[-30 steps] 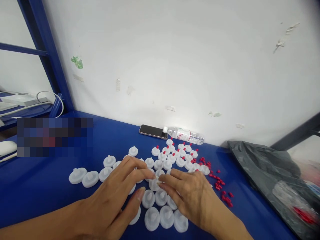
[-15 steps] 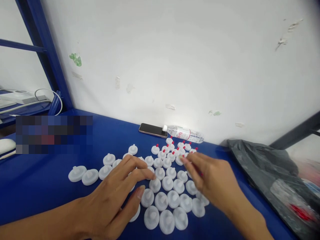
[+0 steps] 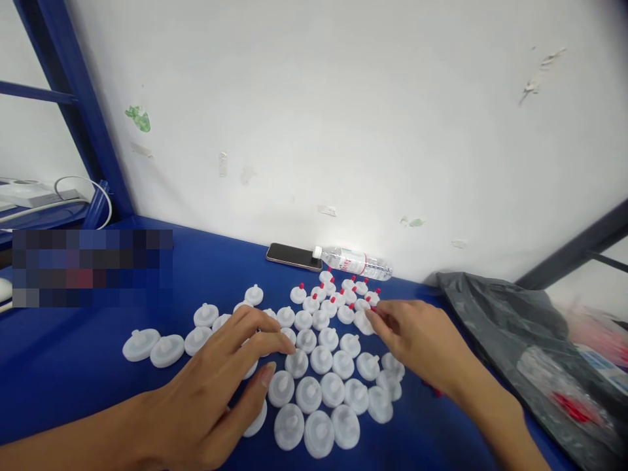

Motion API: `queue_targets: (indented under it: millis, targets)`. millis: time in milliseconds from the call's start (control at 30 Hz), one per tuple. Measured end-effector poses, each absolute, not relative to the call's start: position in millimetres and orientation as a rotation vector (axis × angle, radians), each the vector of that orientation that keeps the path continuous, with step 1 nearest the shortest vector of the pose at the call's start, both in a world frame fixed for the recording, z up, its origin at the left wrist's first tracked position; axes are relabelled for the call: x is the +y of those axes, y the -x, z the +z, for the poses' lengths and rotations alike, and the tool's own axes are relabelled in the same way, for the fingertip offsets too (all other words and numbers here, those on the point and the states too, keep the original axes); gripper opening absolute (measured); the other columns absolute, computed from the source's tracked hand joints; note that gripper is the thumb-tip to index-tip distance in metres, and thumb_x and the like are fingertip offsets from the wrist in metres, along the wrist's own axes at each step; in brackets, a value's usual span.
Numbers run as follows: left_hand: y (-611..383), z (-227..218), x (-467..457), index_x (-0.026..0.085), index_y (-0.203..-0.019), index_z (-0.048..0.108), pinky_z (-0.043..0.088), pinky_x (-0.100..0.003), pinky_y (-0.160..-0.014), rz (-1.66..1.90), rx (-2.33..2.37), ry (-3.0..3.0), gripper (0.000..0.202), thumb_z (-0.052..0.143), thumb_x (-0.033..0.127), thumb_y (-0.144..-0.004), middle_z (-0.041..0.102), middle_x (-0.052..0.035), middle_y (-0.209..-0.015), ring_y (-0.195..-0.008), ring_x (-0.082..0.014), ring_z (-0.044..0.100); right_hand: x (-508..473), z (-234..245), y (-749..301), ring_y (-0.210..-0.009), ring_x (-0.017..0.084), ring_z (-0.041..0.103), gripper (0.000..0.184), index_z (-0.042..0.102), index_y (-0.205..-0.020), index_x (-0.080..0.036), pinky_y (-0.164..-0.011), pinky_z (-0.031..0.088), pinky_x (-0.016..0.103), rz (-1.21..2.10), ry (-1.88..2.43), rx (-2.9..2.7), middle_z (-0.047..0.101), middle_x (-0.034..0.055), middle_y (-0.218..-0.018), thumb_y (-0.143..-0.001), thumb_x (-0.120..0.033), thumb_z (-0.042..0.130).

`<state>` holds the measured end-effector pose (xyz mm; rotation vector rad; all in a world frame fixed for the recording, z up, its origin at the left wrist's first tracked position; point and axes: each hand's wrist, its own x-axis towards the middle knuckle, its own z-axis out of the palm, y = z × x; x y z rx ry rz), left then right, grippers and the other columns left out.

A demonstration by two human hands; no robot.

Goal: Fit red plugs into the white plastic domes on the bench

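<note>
Head view shows, nearest to the person, many white discs point(image 3: 318, 434) with small nozzles, which lie on a blue table point(image 3: 220, 265). Left hand point(image 3: 210, 379) has its fingers loosely spread over these discs, one fingertip at the edge of a disc. Farther, the right hand point(image 3: 426, 333) has thumb and forefinger near together beside another disc; I cannot tell whether they pinch something. Beyond are discs with red tips point(image 3: 297, 296). Behind them, a phone point(image 3: 289, 256) and a lying bottle point(image 3: 353, 263) are near the wall point(image 3: 294, 98).
</note>
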<state>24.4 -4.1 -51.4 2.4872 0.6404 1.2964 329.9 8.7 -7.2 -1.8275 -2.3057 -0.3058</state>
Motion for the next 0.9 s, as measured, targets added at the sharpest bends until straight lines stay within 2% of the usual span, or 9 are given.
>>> queue_targets:
  millis: [133, 267, 300, 367, 433, 633, 767, 900]
  targets:
    - [-22, -53, -5, 0.021, -0.130, 0.053, 0.054, -0.040, -0.086, 1.254, 0.646, -2.546, 0.041, 0.050, 0.010, -0.090, 0.059, -0.0095, -0.113, -0.103, -0.0247, 0.056, -5, 1, -302, -0.051, 0.009, 0.042, 0.042, 0.041, -0.065, -0.022, -0.053, 0.031, 0.026, -0.017, 1.388, -2.236, 0.049, -0.0050, -0.058, -0.104, -0.036, 0.043]
    - [-22, -61, -2, 0.019, -0.142, 0.047, 0.051, -0.048, -0.095, 1.266, 0.757, -2.657, 0.060, 0.069, 0.030, -0.087, 0.062, -0.0119, -0.122, -0.109, -0.0305, 0.056, -22, -13, -267, -0.055, 0.010, 0.051, 0.032, 0.055, -0.076, -0.022, -0.052, 0.032, 0.028, -0.006, 1.007, -2.385, 0.058, -0.0037, -0.068, -0.104, -0.030, 0.043]
    - [-23, -62, -1, 0.020, -0.138, 0.051, 0.051, -0.048, -0.093, 1.276, 0.737, -2.674, 0.056, 0.071, 0.030, -0.086, 0.065, -0.0106, -0.116, -0.106, -0.0303, 0.057, -25, -17, -262, -0.055, 0.011, 0.052, 0.029, 0.059, -0.081, -0.022, -0.051, 0.031, 0.029, -0.037, 0.958, -2.403, 0.060, -0.0037, -0.070, -0.104, -0.031, 0.043]
    - [-25, -63, 0, 0.022, -0.120, 0.060, 0.052, -0.045, -0.085, 1.261, 0.675, -2.663, 0.037, 0.069, 0.019, -0.085, 0.069, -0.0059, -0.098, -0.095, -0.0271, 0.058, -28, -23, -256, -0.053, 0.010, 0.052, 0.025, 0.063, -0.093, -0.024, -0.049, 0.031, 0.029, -0.060, 0.902, -2.414, 0.063, -0.0041, -0.074, -0.104, -0.032, 0.043]
    - [-27, -62, 0, 0.022, -0.108, 0.062, 0.052, -0.042, -0.078, 1.241, 0.631, -2.627, 0.028, 0.063, 0.010, -0.082, 0.068, -0.0038, -0.089, -0.087, -0.0249, 0.058, -28, -24, -255, -0.053, 0.009, 0.054, 0.023, 0.063, -0.099, -0.024, -0.049, 0.033, 0.027, -0.037, 0.884, -2.407, 0.065, -0.0039, -0.078, -0.105, -0.032, 0.043]
    - [-30, -53, -1, 0.021, -0.114, 0.059, 0.054, -0.043, -0.075, 1.249, 0.595, -2.704, 0.034, 0.063, 0.015, -0.080, 0.070, -0.0057, -0.091, -0.084, -0.0251, 0.059, -24, -26, -255, -0.054, 0.011, 0.057, 0.027, 0.060, -0.089, -0.023, -0.046, 0.029, 0.029, -0.147, 0.909, -2.448, 0.067, -0.0020, -0.080, -0.105, -0.032, 0.040]
    - [-34, -50, -2, 0.022, -0.102, 0.061, 0.054, -0.043, -0.066, 1.236, 0.597, -2.727, 0.027, 0.062, 0.011, -0.077, 0.066, -0.0034, -0.079, -0.074, -0.0237, 0.058, -21, -33, -253, -0.052, 0.010, 0.054, 0.018, 0.059, -0.088, -0.023, -0.045, 0.025, 0.029, -0.199, 0.925, -2.491, 0.066, -0.0043, -0.083, -0.100, -0.026, 0.046]
    - [-39, -55, -3, 0.024, -0.096, 0.059, 0.052, -0.041, -0.057, 1.324, 0.564, -2.672, 0.028, 0.062, 0.010, -0.072, 0.062, -0.0015, -0.069, -0.067, -0.0233, 0.056, -18, -31, -256, -0.052, 0.009, 0.051, 0.020, 0.062, -0.087, -0.023, -0.044, 0.028, 0.029, -0.301, 0.813, -2.504, 0.067, -0.0054, -0.083, -0.100, -0.028, 0.048]
